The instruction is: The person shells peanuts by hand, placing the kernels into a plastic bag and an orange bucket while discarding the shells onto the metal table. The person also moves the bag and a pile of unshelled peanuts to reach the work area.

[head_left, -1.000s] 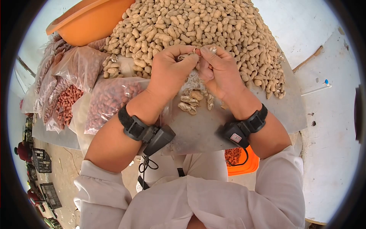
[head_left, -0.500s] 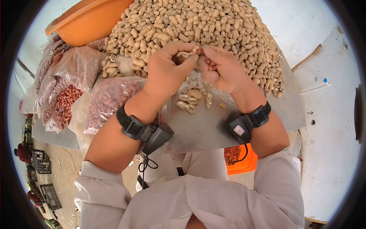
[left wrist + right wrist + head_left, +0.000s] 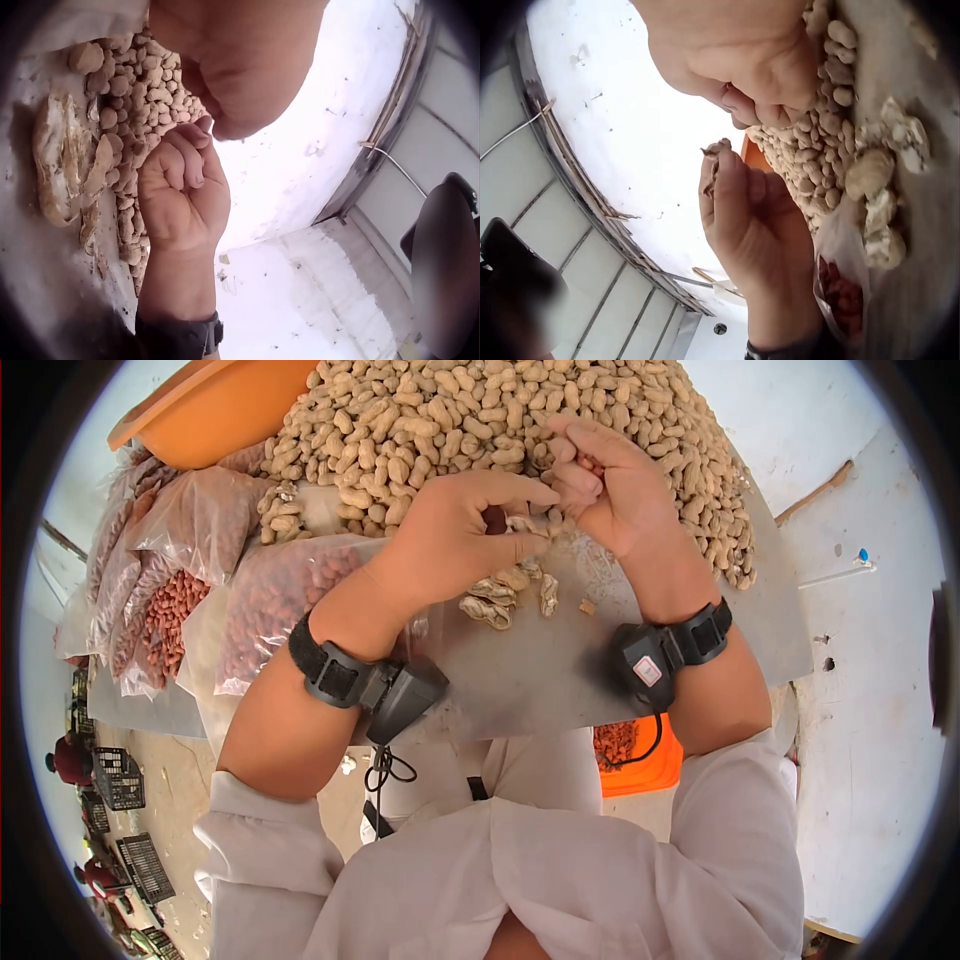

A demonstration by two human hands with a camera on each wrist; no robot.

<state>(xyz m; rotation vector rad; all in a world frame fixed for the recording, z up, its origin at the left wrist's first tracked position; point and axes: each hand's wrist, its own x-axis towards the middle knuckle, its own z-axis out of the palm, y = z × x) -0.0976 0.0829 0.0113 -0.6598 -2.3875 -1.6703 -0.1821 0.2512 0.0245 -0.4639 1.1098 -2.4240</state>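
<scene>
My left hand [image 3: 455, 535] pinches a broken peanut shell [image 3: 712, 163] between thumb and fingers, low over the table. A dark red kernel [image 3: 494, 518] shows inside the bend of its fingers in the head view. Up and to the right, my right hand [image 3: 622, 490] is curled in front of the peanut pile [image 3: 440, 430], with reddish peanut kernels [image 3: 588, 462] showing between its fingers. In the left wrist view the right hand's fingers [image 3: 187, 161] fold in toward the palm. Empty shells [image 3: 492, 603] lie on the table below both hands.
Clear bags of red kernels [image 3: 285, 605] stand at the left, with an orange basin [image 3: 215, 415] behind them. An orange container [image 3: 650, 765] holding reddish bits sits below the table's front edge. A white wall [image 3: 870, 660] rises at the right.
My hands, together a second ago, have come apart. The right hand has moved up and right toward the pile with kernels in it; the left has shifted right and slightly down, keeping the shell.
</scene>
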